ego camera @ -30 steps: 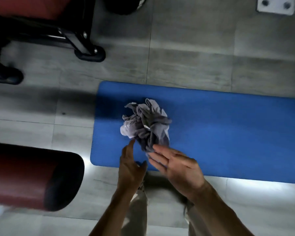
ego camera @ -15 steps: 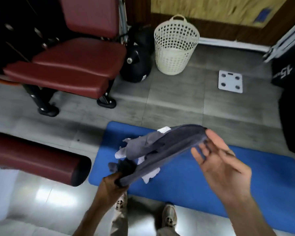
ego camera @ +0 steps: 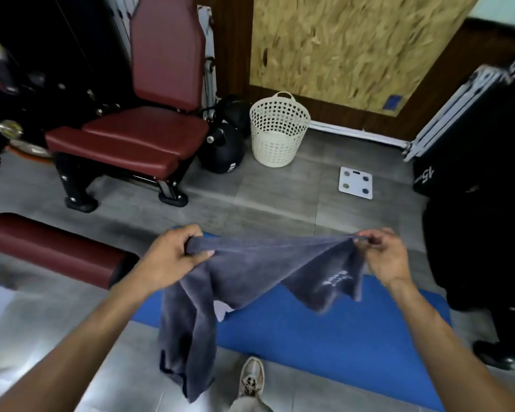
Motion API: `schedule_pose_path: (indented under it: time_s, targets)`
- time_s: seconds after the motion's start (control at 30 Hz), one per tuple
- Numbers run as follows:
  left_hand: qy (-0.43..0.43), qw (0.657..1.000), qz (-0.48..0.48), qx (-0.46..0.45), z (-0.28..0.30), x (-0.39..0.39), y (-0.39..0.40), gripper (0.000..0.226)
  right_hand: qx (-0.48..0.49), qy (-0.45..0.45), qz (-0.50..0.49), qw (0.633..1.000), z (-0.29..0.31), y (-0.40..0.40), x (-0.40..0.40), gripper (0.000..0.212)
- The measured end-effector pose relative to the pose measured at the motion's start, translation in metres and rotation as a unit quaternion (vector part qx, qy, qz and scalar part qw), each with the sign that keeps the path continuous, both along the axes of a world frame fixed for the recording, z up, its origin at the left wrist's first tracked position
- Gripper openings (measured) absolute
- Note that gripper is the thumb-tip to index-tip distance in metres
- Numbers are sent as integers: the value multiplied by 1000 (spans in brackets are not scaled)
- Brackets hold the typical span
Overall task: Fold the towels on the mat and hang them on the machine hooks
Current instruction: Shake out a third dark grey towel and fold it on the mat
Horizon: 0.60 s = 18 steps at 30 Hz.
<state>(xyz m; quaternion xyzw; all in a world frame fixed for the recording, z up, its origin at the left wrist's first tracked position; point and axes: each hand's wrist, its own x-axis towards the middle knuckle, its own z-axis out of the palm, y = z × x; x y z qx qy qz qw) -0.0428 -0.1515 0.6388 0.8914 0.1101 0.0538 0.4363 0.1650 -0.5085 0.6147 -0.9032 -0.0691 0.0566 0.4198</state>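
**Grey tiled floor and what sits on it**

I see a grey tiled floor (ego camera: 280,197) carrying everything here. A blue foam exercise mat (ego camera: 324,337) lies flat on it, near my view's lower middle. Farther off, a cream perforated plastic basket (ego camera: 277,129) stands upright by the wall, with a white square bathroom scale (ego camera: 356,182) lying well apart to its right. A dark-red padded machine seat on black legs (ego camera: 125,138) stands at left.
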Motion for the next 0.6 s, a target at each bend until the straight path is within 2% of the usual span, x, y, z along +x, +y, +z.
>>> schedule_pose_path:
  time_s: [0.07,0.17,0.3,0.37,0.47,0.53,0.6]
  targets:
    - [64,995,-61,42,0,-15,4,35,38,16,-56,998,21,-22,-5,24]
    - [125,986,-93,65,-13,-56,-1,38,81,-19,-92,992,59,-53,-33,33]
    - [163,977,-32,130,-47,-123,-4,32,96,-68,-138,983,101,-99,-83,35]
    - [190,968,16,165,-61,-154,-10,22,89,-75,-165,979,114,-122,-107,33]
    - [217,962,77,147,-61,-181,-25,11,70,-68,-186,978,112,-159,-129,25]
    - [195,968,121,104,-60,-187,-41,27,50,-37,-184,981,109,-181,-143,18]
    - [164,971,167,45,-57,-183,-58,35,56,-6,-173,983,104,-204,-151,23]
